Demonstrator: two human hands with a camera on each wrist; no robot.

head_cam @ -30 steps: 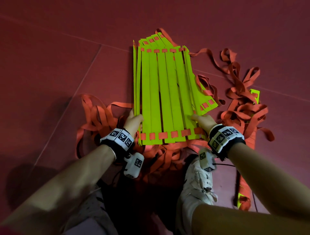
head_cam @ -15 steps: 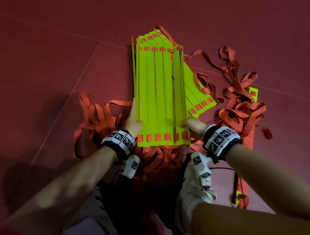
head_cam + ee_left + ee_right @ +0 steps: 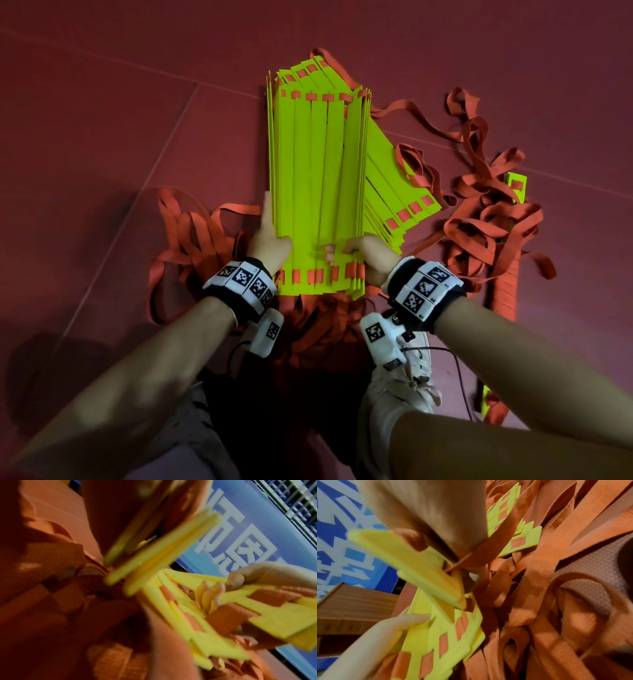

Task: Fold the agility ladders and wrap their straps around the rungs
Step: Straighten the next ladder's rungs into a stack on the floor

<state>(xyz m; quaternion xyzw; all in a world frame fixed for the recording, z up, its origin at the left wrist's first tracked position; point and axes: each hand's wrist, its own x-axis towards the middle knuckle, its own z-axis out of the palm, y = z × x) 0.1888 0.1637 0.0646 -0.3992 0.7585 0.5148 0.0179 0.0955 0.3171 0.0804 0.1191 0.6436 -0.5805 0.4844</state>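
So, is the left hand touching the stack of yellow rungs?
Touching. The head view shows the left hand flat against the left edge of the rung stack, thumb lying on top, with no gap between them.

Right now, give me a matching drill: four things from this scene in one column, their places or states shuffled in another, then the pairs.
1. left hand
2. right hand
3. fanned rungs
4. loose straps

A. heaped on the floor, far right
B. flat against the stack's left edge
C. splayed out right of the stack
D. gripping the stack's near right corner

Pairs: 1-B, 2-D, 3-C, 4-A
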